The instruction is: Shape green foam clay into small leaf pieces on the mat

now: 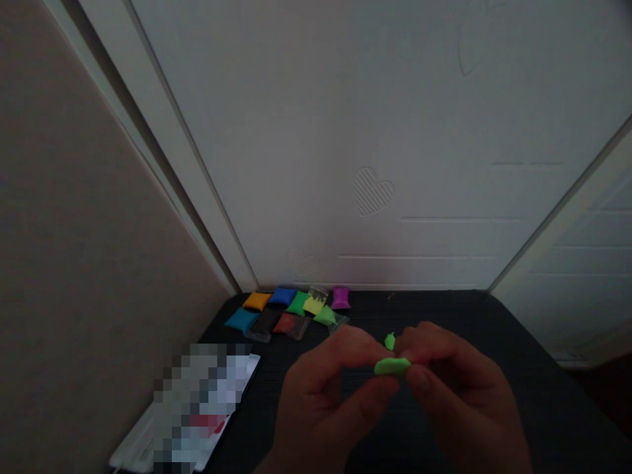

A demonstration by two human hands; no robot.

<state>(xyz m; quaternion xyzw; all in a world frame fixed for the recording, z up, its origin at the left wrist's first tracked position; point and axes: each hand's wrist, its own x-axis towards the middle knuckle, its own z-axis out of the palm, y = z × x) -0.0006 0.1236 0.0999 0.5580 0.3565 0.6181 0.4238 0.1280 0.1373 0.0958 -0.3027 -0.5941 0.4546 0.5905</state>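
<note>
A small flattened piece of light green modelling clay (pixel 392 367) is pinched between both hands over the dark table. My left hand (pixel 326 388) has it between thumb and forefinger from the left. From the right, the thumb and forefinger of my right hand (pixel 459 382) close on its other end. Just beyond the fingers shows another bit of light green clay (pixel 390 341), partly hidden by my right hand; I cannot tell whether it lies on the table.
Several small packets of coloured clay, among them an orange packet (pixel 257 301) and a purple packet (pixel 340 297), lie along the table's (pixel 444 309) far edge. A blurred-out package (pixel 207 408) lies at left. A white panel (pixel 316 131) with embossed hearts stands behind.
</note>
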